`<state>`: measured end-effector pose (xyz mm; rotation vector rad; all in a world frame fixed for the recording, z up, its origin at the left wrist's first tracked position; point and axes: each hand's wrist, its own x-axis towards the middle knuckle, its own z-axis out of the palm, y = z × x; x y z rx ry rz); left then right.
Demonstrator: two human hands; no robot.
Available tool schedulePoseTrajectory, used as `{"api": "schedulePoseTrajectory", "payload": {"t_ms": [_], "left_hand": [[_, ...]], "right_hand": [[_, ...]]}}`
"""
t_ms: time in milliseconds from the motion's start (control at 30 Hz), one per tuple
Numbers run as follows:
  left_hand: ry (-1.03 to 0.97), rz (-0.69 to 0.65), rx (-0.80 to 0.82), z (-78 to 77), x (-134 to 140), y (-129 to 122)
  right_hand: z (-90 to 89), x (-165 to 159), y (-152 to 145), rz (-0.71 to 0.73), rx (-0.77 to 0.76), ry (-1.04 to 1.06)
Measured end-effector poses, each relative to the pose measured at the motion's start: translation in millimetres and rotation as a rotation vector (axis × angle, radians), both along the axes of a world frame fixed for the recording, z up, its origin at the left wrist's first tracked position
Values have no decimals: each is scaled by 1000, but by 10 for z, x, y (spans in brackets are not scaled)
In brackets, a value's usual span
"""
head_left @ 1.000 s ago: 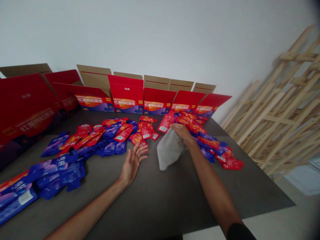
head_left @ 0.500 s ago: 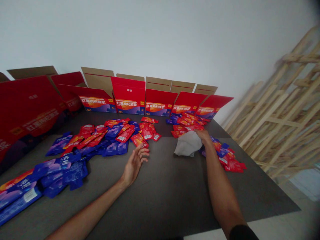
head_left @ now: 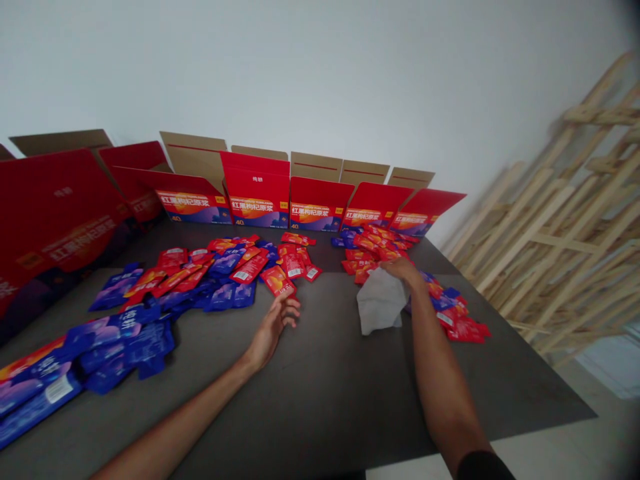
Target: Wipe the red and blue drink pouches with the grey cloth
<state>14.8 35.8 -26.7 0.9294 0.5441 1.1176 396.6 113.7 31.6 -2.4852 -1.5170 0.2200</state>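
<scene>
My right hand (head_left: 403,269) grips the top edge of a grey cloth (head_left: 381,303), which hangs down against the dark tabletop. Just behind that hand lies a heap of red and blue sachets (head_left: 367,247). My left hand (head_left: 273,328) rests low at the table, its fingers loosely bent and apart, with nothing visible in them. Its fingertips are at the near edge of a red sachet (head_left: 276,280); whether they touch it I cannot tell. More red and blue sachets (head_left: 195,273) spread out to the left of it.
Open red cartons (head_left: 260,200) stand in a row along the wall, and a larger-looking red carton (head_left: 60,220) is at left. Blue sachets (head_left: 125,350) lie at the left front. Another sachet pile (head_left: 450,313) sits right of my forearm. Wooden frames (head_left: 555,227) lean beyond the table (head_left: 320,393).
The grey cloth has swung down and a little to the right, drawn toward me, and my right hand has shifted slightly left. My left hand has barely moved.
</scene>
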Motion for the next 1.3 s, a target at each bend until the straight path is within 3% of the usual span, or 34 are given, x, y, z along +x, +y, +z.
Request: {"api": "schedulePoseTrajectory", "payload": {"t_ms": [133, 267, 467, 667, 967, 1133, 1300], "left_hand": [[25, 11, 0, -23, 7, 9], [231, 24, 128, 7, -20, -7], [614, 73, 501, 110, -129, 0], [692, 118, 574, 49, -182, 72], [938, 143, 788, -29, -210, 82], [1077, 254, 758, -179, -237, 122], [1123, 196, 787, -161, -247, 135]], "right_hand": [[28, -60, -39, 64, -53, 25], [116, -247, -65, 138, 0, 27], [141, -855, -61, 381, 62, 84], [-1, -1384, -102, 577, -4, 157], [9, -1426, -104, 593, -12, 185], [-13, -1457, -107, 626, -34, 210], [-47, -1481, -117, 667, -43, 238]]}}
